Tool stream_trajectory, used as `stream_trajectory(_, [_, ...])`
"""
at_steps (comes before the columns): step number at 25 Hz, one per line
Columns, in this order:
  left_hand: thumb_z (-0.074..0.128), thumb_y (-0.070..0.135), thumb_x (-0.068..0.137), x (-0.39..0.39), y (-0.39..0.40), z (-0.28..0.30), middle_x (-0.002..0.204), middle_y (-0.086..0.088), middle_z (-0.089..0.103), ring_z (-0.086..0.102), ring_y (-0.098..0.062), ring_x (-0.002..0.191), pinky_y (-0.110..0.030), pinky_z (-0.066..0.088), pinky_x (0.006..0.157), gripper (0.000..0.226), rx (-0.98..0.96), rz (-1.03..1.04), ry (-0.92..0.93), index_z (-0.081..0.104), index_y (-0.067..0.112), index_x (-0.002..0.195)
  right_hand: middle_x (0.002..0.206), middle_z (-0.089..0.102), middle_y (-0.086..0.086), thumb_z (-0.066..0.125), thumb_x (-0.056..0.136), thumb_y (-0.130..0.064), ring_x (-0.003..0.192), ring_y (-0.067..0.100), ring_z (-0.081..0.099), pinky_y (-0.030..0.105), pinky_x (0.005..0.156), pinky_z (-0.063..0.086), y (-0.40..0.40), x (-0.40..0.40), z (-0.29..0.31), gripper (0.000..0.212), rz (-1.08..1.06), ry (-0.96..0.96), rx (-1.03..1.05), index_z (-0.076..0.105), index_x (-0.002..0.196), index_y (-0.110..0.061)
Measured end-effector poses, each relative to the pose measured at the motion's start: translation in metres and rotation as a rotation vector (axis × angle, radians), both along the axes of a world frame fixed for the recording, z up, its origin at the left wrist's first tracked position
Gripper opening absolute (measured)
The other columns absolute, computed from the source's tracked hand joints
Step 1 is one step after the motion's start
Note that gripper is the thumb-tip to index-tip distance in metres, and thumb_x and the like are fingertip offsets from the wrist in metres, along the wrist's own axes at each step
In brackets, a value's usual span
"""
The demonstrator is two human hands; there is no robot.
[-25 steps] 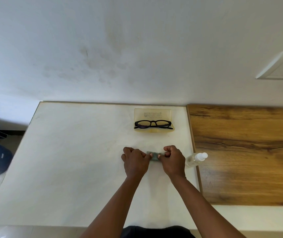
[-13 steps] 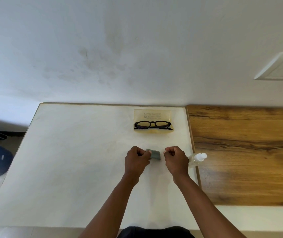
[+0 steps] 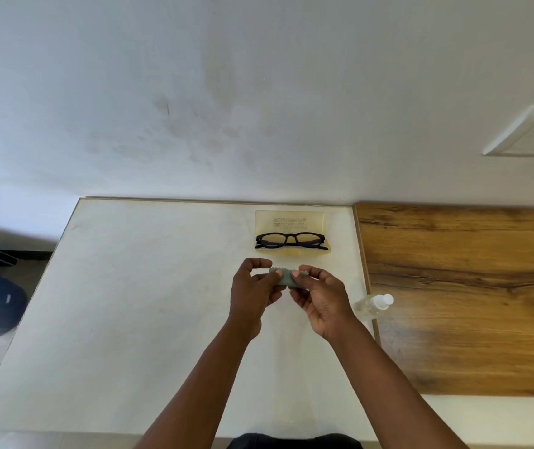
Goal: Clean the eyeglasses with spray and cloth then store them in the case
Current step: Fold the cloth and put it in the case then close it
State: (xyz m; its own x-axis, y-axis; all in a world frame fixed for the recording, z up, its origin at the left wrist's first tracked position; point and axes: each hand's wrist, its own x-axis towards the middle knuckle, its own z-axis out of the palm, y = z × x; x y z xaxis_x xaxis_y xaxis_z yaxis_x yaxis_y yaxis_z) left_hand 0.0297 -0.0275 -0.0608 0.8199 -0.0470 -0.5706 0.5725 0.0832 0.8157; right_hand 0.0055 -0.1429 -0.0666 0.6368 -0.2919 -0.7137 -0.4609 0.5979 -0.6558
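Above white table (image 3: 149, 319), small grey-green cleaning cloth (image 3: 286, 277) pinched between left hand (image 3: 254, 294) and right hand (image 3: 322, 296). Black eyeglasses (image 3: 291, 240) laid in open translucent case (image 3: 290, 222) beyond. Spray bottle (image 3: 372, 306) lying near right hand.

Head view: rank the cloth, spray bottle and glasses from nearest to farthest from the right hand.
From the right hand:
1. Cloth, pinched in its fingers, shared with the left hand.
2. Spray bottle, lying just to its right at the white table's edge.
3. Glasses, beyond the hands, resting on the open case.
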Motion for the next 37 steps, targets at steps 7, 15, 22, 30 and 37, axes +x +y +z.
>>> stream_trajectory(7, [0.059, 0.014, 0.086, 0.042, -0.012, 0.014, 0.082, -0.002, 0.067, 0.063, -0.021, 0.079, -0.033, 0.053, 0.074, 0.008, 0.296, -0.081, -0.237, 0.063, 0.021, 0.086, 0.098, 0.064, 0.015, 0.065, 0.082, -0.001, 0.094, 0.028, 0.063, 0.032, 0.075, 0.057, -0.014, 0.043, 0.018, 0.009, 0.130, -0.124, -0.389, 0.064, 0.091, -0.003])
stream_trajectory(15, [0.060, 0.014, 0.085, 0.085, -0.028, 0.011, 0.089, -0.008, 0.064, 0.054, -0.012, 0.064, -0.019, 0.041, 0.051, 0.012, 0.573, -0.184, -0.327, 0.062, 0.009, 0.096, 0.088, 0.064, 0.009, 0.067, 0.081, -0.005, 0.090, 0.030, 0.065, 0.043, 0.079, 0.058, -0.029, 0.084, 0.018, 0.004, 0.290, -0.053, -0.760, 0.066, 0.085, -0.006])
stream_trajectory(22, [0.065, 0.009, 0.080, 0.086, -0.036, -0.001, 0.095, -0.014, 0.063, 0.059, -0.027, 0.085, -0.032, 0.051, 0.072, 0.015, 0.632, -0.186, -0.319, 0.058, 0.005, 0.093, 0.093, 0.068, 0.012, 0.067, 0.081, -0.006, 0.090, 0.030, 0.065, 0.044, 0.081, 0.056, -0.034, 0.084, 0.006, 0.006, 0.354, -0.041, -0.893, 0.068, 0.086, -0.003])
stream_trajectory(30, [0.065, 0.007, 0.080, 0.079, -0.035, -0.008, 0.093, -0.013, 0.063, 0.060, -0.026, 0.086, -0.028, 0.048, 0.067, 0.008, 0.678, -0.206, -0.297, 0.060, 0.006, 0.087, 0.096, 0.070, 0.014, 0.065, 0.082, -0.008, 0.092, 0.026, 0.063, 0.027, 0.076, 0.049, -0.032, 0.077, -0.003, 0.009, 0.452, -0.041, -1.040, 0.069, 0.089, -0.002])
stream_trajectory(37, [0.064, 0.007, 0.080, 0.071, -0.032, -0.012, 0.096, -0.015, 0.067, 0.058, -0.022, 0.080, -0.021, 0.045, 0.057, 0.007, 0.628, -0.200, -0.302, 0.064, 0.006, 0.088, 0.101, 0.069, 0.012, 0.064, 0.082, -0.007, 0.096, 0.026, 0.062, 0.026, 0.078, 0.048, -0.033, 0.071, -0.008, 0.015, 0.477, -0.036, -1.069, 0.067, 0.096, -0.003])
